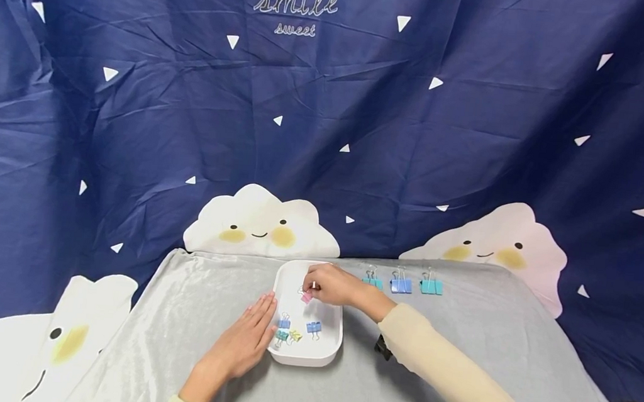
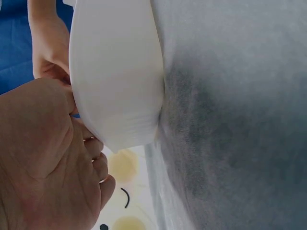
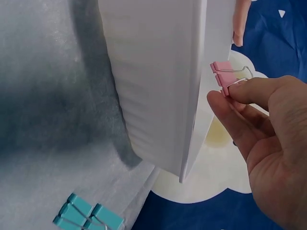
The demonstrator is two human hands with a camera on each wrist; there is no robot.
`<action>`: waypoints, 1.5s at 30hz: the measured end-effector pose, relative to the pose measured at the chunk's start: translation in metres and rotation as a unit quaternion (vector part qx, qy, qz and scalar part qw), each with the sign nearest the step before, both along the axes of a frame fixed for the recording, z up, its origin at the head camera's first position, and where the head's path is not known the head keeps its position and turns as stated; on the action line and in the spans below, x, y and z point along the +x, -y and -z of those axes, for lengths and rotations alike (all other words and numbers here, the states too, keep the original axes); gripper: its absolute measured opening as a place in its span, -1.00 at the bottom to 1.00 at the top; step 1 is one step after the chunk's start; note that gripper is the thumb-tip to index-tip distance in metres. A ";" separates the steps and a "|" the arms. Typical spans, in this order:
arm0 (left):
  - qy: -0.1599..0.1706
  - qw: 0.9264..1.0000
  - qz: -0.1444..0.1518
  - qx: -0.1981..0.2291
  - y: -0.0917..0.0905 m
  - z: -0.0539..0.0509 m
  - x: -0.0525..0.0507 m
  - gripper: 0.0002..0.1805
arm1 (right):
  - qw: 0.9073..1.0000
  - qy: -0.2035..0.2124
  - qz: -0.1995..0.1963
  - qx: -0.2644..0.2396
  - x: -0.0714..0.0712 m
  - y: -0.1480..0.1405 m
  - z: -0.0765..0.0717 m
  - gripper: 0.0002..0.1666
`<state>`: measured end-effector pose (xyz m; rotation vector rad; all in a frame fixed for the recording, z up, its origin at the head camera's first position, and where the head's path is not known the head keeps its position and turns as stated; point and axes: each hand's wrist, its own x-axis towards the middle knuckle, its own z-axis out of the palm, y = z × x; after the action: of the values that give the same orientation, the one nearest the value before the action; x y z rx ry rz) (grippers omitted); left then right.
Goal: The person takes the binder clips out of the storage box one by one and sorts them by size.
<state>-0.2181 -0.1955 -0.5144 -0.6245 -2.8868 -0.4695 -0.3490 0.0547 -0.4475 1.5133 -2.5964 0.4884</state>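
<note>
A pink binder clip (image 3: 224, 75) is pinched between the thumb and fingers of my right hand (image 3: 278, 129), over the white tray (image 3: 153, 72). In the head view that hand (image 1: 334, 284) is above the tray's far half, with the pink clip at its fingertips. My left hand (image 1: 245, 337) lies with straight fingers along the tray's left rim. Inside the near half of the tray are a blue binder clip (image 1: 284, 323), another blue clip (image 1: 314, 328), a teal clip (image 1: 282, 336) and a yellow clip (image 1: 295, 336).
To the right of the tray, larger binder clips stand in a row near the back edge: a teal one (image 1: 372, 282), a blue one (image 1: 401, 286) and another teal one (image 1: 431, 287). Grey cloth (image 1: 398, 384) covers the table. A dark blue curtain (image 1: 327, 132) hangs behind.
</note>
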 end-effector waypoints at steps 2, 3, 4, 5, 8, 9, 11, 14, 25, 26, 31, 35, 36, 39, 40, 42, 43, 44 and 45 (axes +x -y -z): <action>0.007 1.000 0.004 0.006 -0.001 -0.002 0.001 -0.36 | 1.000 0.007 0.002 -0.007 0.000 -0.004 -0.001 -0.84; 0.007 1.000 0.006 0.008 -0.001 -0.003 0.002 -0.36 | 1.000 0.012 0.006 -0.010 0.000 -0.006 -0.001 -0.84; 0.008 1.000 0.008 0.013 -0.001 -0.003 0.002 -0.36 | 1.000 0.014 0.007 -0.014 0.000 -0.009 -0.001 -0.84; 0.004 1.000 0.009 0.009 -0.001 -0.003 0.002 -0.36 | 1.000 0.017 0.010 -0.017 -0.001 -0.011 -0.002 -0.83; -0.013 1.000 0.011 0.008 0.000 0.000 0.002 -0.36 | 0.999 0.022 0.020 -0.026 -0.001 -0.017 -0.003 -0.84; -0.016 1.000 0.012 0.009 0.000 0.000 0.002 -0.36 | 0.999 0.025 0.026 -0.026 0.000 -0.019 -0.004 -0.84; -0.018 1.000 0.010 0.008 0.000 0.001 0.002 -0.36 | 0.998 0.031 0.036 -0.032 0.001 -0.024 -0.006 -0.83; -0.016 1.000 0.005 0.005 0.000 0.001 0.001 -0.36 | 0.997 0.042 0.050 -0.046 0.001 -0.032 -0.009 -0.84; 0.025 0.999 -0.011 -0.020 -0.002 -0.006 0.002 -0.35 | 0.990 0.036 0.097 -0.099 -0.002 -0.066 -0.012 -0.82; 0.024 0.999 -0.011 -0.020 -0.002 -0.007 0.002 -0.35 | 0.989 0.036 0.099 -0.103 -0.002 -0.069 -0.013 -0.82; 0.025 0.999 -0.010 -0.018 -0.002 -0.006 0.000 -0.35 | 0.986 0.036 0.111 -0.119 0.000 -0.087 -0.016 -0.82; 0.027 0.999 -0.008 -0.017 -0.002 -0.006 0.000 -0.35 | 0.983 0.040 0.128 -0.130 0.000 -0.102 -0.016 -0.84; 0.028 0.999 -0.008 -0.018 -0.002 -0.007 0.000 -0.35 | 0.982 0.040 0.132 -0.132 0.000 -0.106 -0.015 -0.85; 0.029 0.999 -0.007 -0.017 -0.002 -0.007 0.000 -0.35 | 0.979 0.041 0.142 -0.139 0.001 -0.117 -0.012 -0.88; 0.029 0.999 -0.007 -0.017 -0.002 -0.007 0.000 -0.35 | 0.979 0.041 0.148 -0.138 0.001 -0.121 -0.011 -0.88; 0.030 0.999 -0.006 -0.017 -0.002 -0.007 0.000 -0.35 | 0.978 0.043 0.152 -0.138 0.001 -0.128 -0.008 -0.88; 0.030 0.999 -0.006 -0.016 -0.002 -0.007 0.000 -0.35 | 0.977 0.045 0.155 -0.136 0.002 -0.132 -0.007 -0.88; 0.031 0.999 -0.005 -0.017 -0.002 -0.007 0.000 -0.35 | 0.977 0.047 0.157 -0.137 0.002 -0.135 -0.006 -0.87; 0.031 0.999 -0.005 -0.016 -0.002 -0.007 0.000 -0.35 | 0.976 0.050 0.161 -0.137 0.002 -0.138 -0.004 -0.86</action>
<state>-0.2180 -0.1938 -0.5069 -0.6108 -2.9595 -0.4497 -0.3465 0.1926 -0.4436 0.9856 -2.6385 0.8590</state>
